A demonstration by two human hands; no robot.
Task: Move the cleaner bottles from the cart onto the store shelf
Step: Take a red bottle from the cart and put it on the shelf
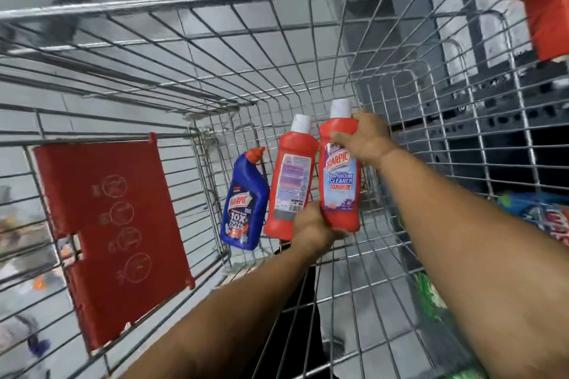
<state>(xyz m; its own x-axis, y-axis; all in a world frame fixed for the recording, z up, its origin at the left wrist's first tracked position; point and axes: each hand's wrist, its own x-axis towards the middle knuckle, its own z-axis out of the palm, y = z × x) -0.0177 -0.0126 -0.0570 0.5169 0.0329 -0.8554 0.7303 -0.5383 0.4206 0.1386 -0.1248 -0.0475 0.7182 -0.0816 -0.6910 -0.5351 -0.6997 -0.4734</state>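
Observation:
I look down into a wire cart (215, 0). A red Harpic bathroom cleaner bottle (340, 188) with a white cap is held above the cart floor. My right hand (366, 138) grips its upper part, and my left hand (311, 231) is closed around its base. Touching its left side is a second red bottle (289, 181) with its back label up; my left hand covers its lower corner. A blue Harpic bottle (243, 209) with a red cap lies on the cart floor further left, apart from both hands.
The cart's red plastic seat flap (114, 224) stands at the left. Beyond the cart's right wall is a dark store shelf (492, 120), with colourful packs (548, 218) lower right and a blurred red item (545, 15) at the upper right. Grey tiled floor shows under the cart.

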